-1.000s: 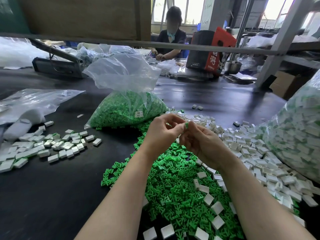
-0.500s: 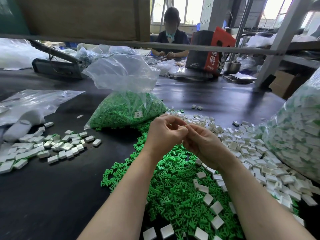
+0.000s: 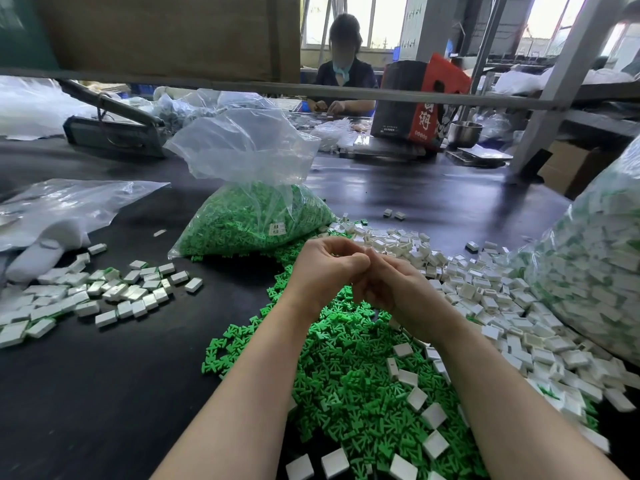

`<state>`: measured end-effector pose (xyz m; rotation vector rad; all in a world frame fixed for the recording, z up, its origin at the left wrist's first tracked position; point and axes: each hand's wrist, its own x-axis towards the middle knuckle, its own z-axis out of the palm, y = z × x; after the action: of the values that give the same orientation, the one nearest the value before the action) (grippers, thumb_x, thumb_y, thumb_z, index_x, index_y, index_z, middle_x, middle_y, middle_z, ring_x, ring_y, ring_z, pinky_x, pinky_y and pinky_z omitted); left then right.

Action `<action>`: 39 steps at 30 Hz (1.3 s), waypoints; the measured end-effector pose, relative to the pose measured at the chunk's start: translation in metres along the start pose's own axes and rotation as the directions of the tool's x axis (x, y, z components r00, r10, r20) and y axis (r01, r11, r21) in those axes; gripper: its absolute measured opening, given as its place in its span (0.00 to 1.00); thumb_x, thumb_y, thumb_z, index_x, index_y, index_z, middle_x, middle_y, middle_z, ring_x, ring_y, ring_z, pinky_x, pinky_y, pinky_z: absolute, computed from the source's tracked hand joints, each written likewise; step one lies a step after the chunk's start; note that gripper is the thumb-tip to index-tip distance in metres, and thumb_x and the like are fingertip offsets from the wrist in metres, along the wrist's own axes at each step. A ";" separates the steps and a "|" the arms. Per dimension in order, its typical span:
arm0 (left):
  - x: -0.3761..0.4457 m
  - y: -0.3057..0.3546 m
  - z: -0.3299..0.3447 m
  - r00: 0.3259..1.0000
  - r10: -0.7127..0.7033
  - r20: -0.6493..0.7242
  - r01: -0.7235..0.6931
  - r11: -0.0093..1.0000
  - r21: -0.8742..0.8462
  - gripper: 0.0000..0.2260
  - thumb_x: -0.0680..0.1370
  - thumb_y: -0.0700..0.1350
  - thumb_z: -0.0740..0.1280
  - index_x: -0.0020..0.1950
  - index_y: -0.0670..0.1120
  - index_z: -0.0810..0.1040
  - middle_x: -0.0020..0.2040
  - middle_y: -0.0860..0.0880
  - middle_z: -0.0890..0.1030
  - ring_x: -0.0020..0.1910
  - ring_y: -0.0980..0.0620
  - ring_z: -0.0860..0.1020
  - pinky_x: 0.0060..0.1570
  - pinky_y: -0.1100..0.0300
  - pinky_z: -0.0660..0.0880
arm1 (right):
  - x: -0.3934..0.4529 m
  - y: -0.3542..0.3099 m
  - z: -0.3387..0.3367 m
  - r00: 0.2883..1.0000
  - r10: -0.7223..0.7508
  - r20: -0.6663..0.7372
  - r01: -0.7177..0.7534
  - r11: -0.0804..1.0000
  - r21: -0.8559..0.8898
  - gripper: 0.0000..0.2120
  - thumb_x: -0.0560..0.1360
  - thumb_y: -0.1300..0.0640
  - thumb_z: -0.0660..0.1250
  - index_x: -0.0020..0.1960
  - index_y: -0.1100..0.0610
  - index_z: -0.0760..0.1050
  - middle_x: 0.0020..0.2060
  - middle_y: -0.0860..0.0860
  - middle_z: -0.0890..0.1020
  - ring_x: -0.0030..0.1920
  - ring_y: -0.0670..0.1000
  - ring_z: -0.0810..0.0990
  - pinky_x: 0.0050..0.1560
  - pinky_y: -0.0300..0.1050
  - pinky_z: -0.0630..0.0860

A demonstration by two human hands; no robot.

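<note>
My left hand and my right hand meet above the black table, fingers curled and knuckles pressed together. Whatever small piece they pinch is hidden between the fingertips. Under my wrists lies a heap of small green plastic pieces. A spread of small white rectangular shells lies to the right of the hands. A group of white pieces with green edges sits on the table to the left.
An open clear bag of green pieces stands behind my hands. A large bag of white pieces bulges at the right edge. Flat plastic bags lie far left. A metal bar crosses overhead; beyond it another person sits working.
A green piece showed at my fingertips a second ago. My hands have since closed tighter against each other and sunk a little, and the piece is now hidden.
</note>
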<state>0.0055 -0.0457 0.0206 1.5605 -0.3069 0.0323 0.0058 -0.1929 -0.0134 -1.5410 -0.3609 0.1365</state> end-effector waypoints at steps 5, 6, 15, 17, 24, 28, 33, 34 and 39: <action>0.000 0.001 0.002 1.000 0.012 0.025 -0.011 1.000 -0.021 0.10 0.73 0.30 0.66 0.35 0.41 0.79 0.24 0.49 0.77 0.21 0.53 0.74 0.26 0.67 0.71 | 0.000 0.003 -0.003 1.000 -0.010 0.010 0.010 0.999 0.037 0.27 0.73 0.34 0.67 0.54 0.58 0.79 0.35 0.52 0.78 0.36 0.51 0.69 0.37 0.44 0.63; 0.001 0.000 0.002 1.000 0.012 0.022 -0.012 1.000 -0.022 0.10 0.73 0.30 0.66 0.35 0.42 0.78 0.24 0.49 0.77 0.22 0.54 0.74 0.27 0.67 0.71 | 0.000 0.003 -0.003 1.000 -0.010 0.011 0.009 0.999 0.053 0.27 0.72 0.35 0.68 0.55 0.59 0.79 0.35 0.50 0.78 0.37 0.51 0.69 0.39 0.45 0.63; -0.003 -0.003 0.007 1.000 -0.002 0.009 0.002 1.000 -0.017 0.02 0.66 0.41 0.67 0.34 0.44 0.75 0.31 0.40 0.76 0.33 0.44 0.75 0.39 0.47 0.75 | 0.000 0.005 -0.002 1.000 -0.011 0.027 0.006 0.980 0.197 0.13 0.75 0.47 0.67 0.52 0.55 0.81 0.33 0.47 0.74 0.33 0.44 0.70 0.35 0.37 0.66; -0.003 -0.003 0.008 1.000 0.001 0.011 -0.001 1.000 -0.009 0.03 0.66 0.42 0.67 0.35 0.43 0.75 0.33 0.38 0.77 0.34 0.42 0.75 0.40 0.39 0.76 | 0.000 0.005 -0.002 0.999 -0.010 0.033 0.003 0.979 0.204 0.14 0.74 0.46 0.68 0.52 0.54 0.82 0.34 0.47 0.75 0.34 0.44 0.70 0.36 0.37 0.66; -0.005 0.000 0.006 1.000 -0.010 0.018 0.010 0.999 0.033 0.03 0.67 0.42 0.67 0.34 0.43 0.75 0.29 0.45 0.76 0.31 0.49 0.75 0.35 0.52 0.74 | 0.000 0.005 -0.003 1.000 -0.010 0.025 0.006 0.988 0.156 0.14 0.76 0.46 0.67 0.52 0.56 0.82 0.34 0.47 0.76 0.34 0.45 0.70 0.36 0.39 0.64; -0.002 -0.001 0.003 1.000 -0.007 0.013 0.006 0.999 0.041 0.08 0.74 0.34 0.65 0.36 0.42 0.73 0.30 0.46 0.73 0.28 0.53 0.70 0.30 0.64 0.69 | 0.000 0.001 0.003 1.000 -0.010 0.006 0.010 0.995 0.098 0.17 0.75 0.42 0.65 0.48 0.56 0.80 0.32 0.47 0.76 0.32 0.45 0.70 0.33 0.40 0.61; 0.002 0.001 0.000 1.000 0.015 0.004 -0.015 0.999 0.043 0.07 0.75 0.33 0.65 0.37 0.40 0.73 0.30 0.46 0.73 0.28 0.54 0.71 0.30 0.65 0.70 | 0.000 -0.007 0.009 0.998 -0.027 -0.052 0.026 0.999 -0.035 0.22 0.76 0.38 0.61 0.42 0.57 0.78 0.30 0.50 0.74 0.30 0.47 0.70 0.33 0.40 0.65; 0.003 0.001 -0.004 1.000 0.016 -0.009 -0.015 0.997 0.073 0.07 0.74 0.35 0.66 0.37 0.41 0.74 0.31 0.46 0.74 0.29 0.53 0.71 0.31 0.65 0.70 | -0.001 -0.009 0.010 0.996 -0.043 -0.072 0.038 0.997 -0.072 0.21 0.77 0.38 0.60 0.40 0.55 0.79 0.29 0.51 0.75 0.29 0.47 0.70 0.33 0.39 0.66; 0.012 -0.003 -0.052 0.989 -0.030 -0.141 0.071 0.953 0.294 0.02 0.74 0.41 0.71 0.42 0.46 0.80 0.39 0.47 0.85 0.40 0.49 0.83 0.39 0.60 0.78 | -0.001 -0.017 0.002 0.972 -0.098 -0.215 0.061 0.983 -0.171 0.20 0.79 0.46 0.59 0.39 0.59 0.78 0.25 0.50 0.76 0.24 0.43 0.68 0.27 0.32 0.65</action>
<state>0.0268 0.0032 0.0210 1.8561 -0.1585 0.1502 0.0017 -0.1922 0.0037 -1.6820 -0.2601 -0.1319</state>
